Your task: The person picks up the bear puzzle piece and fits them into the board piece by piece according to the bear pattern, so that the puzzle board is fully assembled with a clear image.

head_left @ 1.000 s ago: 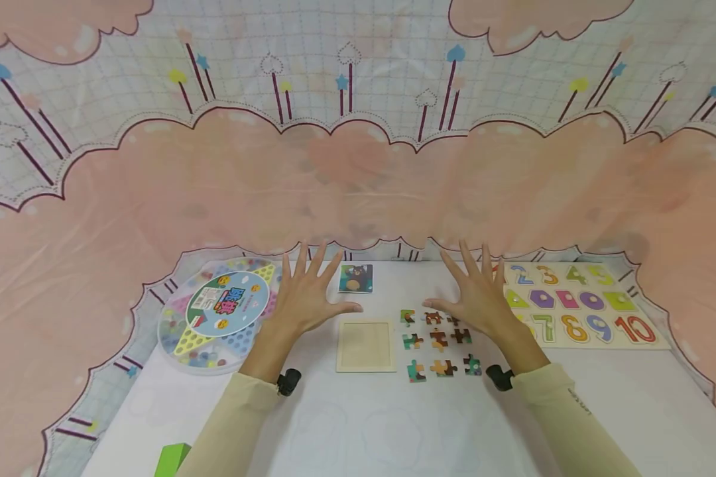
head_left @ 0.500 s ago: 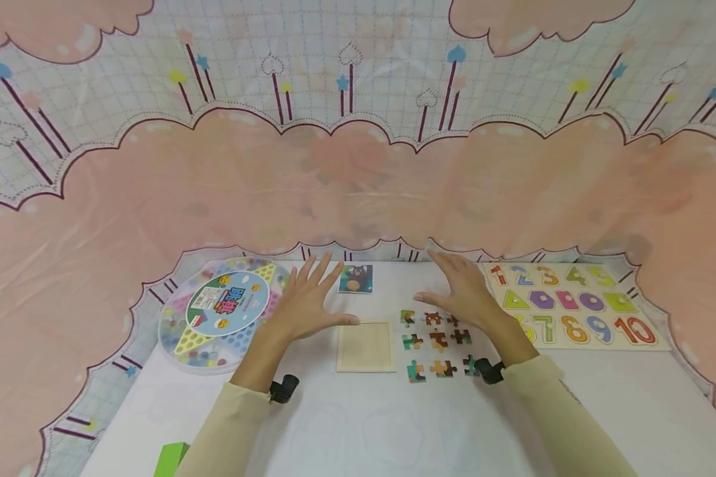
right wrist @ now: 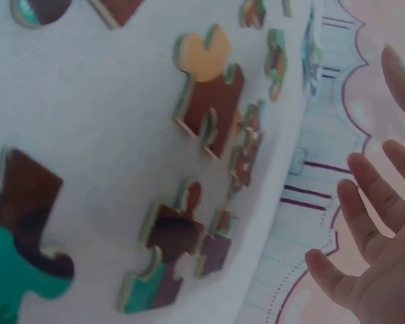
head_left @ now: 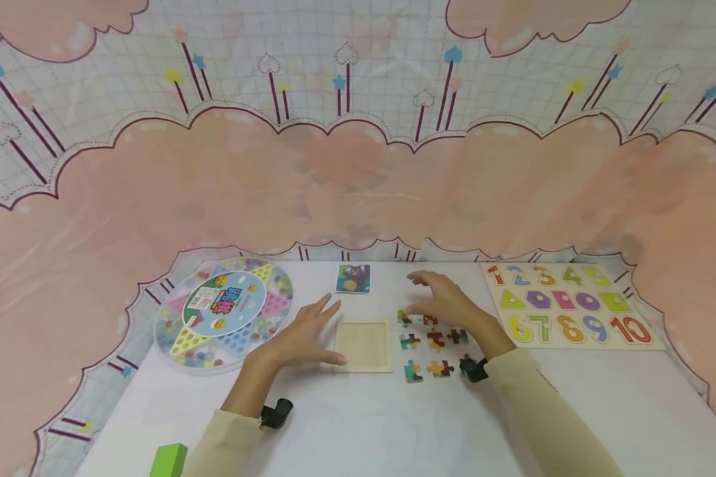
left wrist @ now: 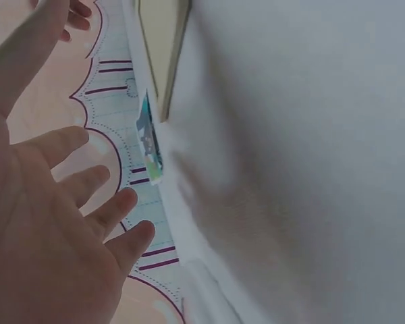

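Observation:
My left hand (head_left: 301, 338), fingers spread, hovers at the left side of a shallow square wooden puzzle tray (head_left: 363, 348). Its thumb overlaps the tray's left edge in the head view; the left wrist view shows the palm (left wrist: 54, 236) holding nothing. Over the back row of loose jigsaw pieces (head_left: 435, 340) is my right hand (head_left: 450, 301), fingers loosely bent and nothing held. The pieces lie apart in rows right of the tray, partly hidden by that hand and its wrist camera. Brown, orange and teal piece (right wrist: 212, 88) prints show in the right wrist view.
A bear picture card (head_left: 353, 279) lies behind the tray. To the left is a round Chinese checkers set (head_left: 223, 315), to the right a number-and-shape board (head_left: 573, 306). A green block (head_left: 168, 460) sits at the front left.
Both hands have come down from raised, widely spread positions. The left moved toward the tray's left edge; the right drew inward over the back pieces. The tray and pieces stayed put.

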The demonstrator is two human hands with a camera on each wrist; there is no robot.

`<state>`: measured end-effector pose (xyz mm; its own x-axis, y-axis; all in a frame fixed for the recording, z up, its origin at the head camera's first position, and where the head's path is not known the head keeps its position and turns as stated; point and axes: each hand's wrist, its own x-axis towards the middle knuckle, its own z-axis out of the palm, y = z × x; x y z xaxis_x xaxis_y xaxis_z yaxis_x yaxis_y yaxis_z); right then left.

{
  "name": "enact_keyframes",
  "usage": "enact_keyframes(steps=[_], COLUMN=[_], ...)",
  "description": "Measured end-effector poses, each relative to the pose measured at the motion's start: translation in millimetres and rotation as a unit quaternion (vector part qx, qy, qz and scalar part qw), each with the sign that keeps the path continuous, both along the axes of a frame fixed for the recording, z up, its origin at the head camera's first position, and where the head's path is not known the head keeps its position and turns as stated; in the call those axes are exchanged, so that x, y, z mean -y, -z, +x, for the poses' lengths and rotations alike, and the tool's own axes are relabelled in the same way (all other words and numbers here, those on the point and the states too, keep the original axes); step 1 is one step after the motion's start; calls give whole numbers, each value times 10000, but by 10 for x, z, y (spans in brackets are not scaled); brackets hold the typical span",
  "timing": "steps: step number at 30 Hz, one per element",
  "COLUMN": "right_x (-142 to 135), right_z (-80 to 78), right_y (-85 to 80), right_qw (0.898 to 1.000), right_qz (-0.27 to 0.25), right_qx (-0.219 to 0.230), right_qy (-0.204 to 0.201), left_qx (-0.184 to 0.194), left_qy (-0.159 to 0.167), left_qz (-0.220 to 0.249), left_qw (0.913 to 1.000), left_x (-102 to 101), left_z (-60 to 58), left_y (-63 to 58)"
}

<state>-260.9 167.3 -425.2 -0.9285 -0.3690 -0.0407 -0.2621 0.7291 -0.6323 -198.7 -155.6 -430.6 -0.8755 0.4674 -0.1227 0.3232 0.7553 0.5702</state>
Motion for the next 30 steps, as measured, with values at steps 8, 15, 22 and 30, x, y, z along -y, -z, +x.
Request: enact_keyframes(steps=[8,15,22,30], right_x=[85,136,156,197], right_z=[-19,-33,-63,-89], right_y=[111,175,190,211], right_qw=[9986,9957,9949,9926], right_qz=[405,776,901,1169], right_qx=[247,441,361,259], right_qy=[-221,-265,-284,-221], left_qx=[335,294,279,168], left_qy=[84,187,194,-82], left_qz=[82,-139,-366,-880], left_qw=[9994,9993,9987,9959], left_x=[2,38,15,-38], left_z=[62,77,59,44], left_y=[145,170,122,121])
